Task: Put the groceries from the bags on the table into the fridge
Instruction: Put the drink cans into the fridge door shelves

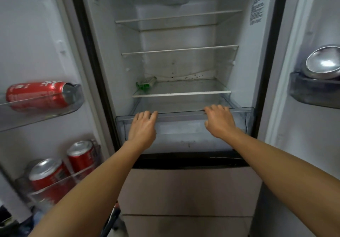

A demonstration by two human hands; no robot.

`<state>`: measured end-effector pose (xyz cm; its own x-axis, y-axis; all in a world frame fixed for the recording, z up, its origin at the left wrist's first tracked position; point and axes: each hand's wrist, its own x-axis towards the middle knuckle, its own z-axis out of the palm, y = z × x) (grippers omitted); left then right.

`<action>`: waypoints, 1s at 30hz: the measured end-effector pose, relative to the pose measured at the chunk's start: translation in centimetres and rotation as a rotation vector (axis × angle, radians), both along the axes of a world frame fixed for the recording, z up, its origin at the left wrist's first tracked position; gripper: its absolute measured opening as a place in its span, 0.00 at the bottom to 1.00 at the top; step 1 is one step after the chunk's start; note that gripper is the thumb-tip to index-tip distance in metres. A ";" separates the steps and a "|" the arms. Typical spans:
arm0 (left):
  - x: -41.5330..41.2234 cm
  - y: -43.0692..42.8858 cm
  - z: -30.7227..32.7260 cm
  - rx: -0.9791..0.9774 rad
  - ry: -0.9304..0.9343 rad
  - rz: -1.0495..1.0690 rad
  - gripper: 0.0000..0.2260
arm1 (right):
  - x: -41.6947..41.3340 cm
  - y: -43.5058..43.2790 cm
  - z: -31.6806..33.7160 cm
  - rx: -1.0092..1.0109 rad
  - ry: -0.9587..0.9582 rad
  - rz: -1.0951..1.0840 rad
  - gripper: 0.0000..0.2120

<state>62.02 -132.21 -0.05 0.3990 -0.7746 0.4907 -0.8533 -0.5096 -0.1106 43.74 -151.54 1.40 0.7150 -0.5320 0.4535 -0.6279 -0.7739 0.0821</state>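
Fridge (174, 67) open, then? And the groceries?

Open, with its door swung out to the left. The groceries, bags and tabletop are all out of view, and neither hand carries anything. Inside, only a green packet (145, 85) lies at the left end of the bottom shelf (181, 94).

So what are the hands on?

The drawer (184, 132) under that shelf. The left hand (142, 128) and right hand (219, 121) sit well apart on its front rim, with the fingers (218, 109) hooked over the top edge.

How would it handle?

It is thin clear plastic and looks empty, so I'd judge it light and fairly stiff. It may skew or crack if dragged by one corner. The rim, taken evenly in both hands, seems the right hold.

Anything nearby to mind?

A can (36, 95) lies on its side in a door bin, and two cans (47, 176) stand upright lower down. A steel bowl (323, 62) sits in a grey holder at the right. All are well apart from the drawer.
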 end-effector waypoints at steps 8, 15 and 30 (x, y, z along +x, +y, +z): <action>-2.9 8.7 -5.2 -0.149 0.068 -0.026 0.14 | 2.9 8.2 -1.8 -0.107 -0.200 0.359 0.20; -6.7 26.8 -12.6 0.127 0.302 0.201 0.19 | 6.9 23.9 -7.1 0.078 -0.063 0.713 0.14; -24.1 78.6 -18.9 0.044 0.588 1.110 0.07 | 5.0 71.5 -15.0 0.181 0.260 1.304 0.19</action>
<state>37.92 -53.61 -18.93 0.9942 0.1076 0.0004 0.1070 -0.9887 0.1053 48.73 -80.05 -13.61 0.7969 0.5611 0.2239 0.5890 -0.8041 -0.0813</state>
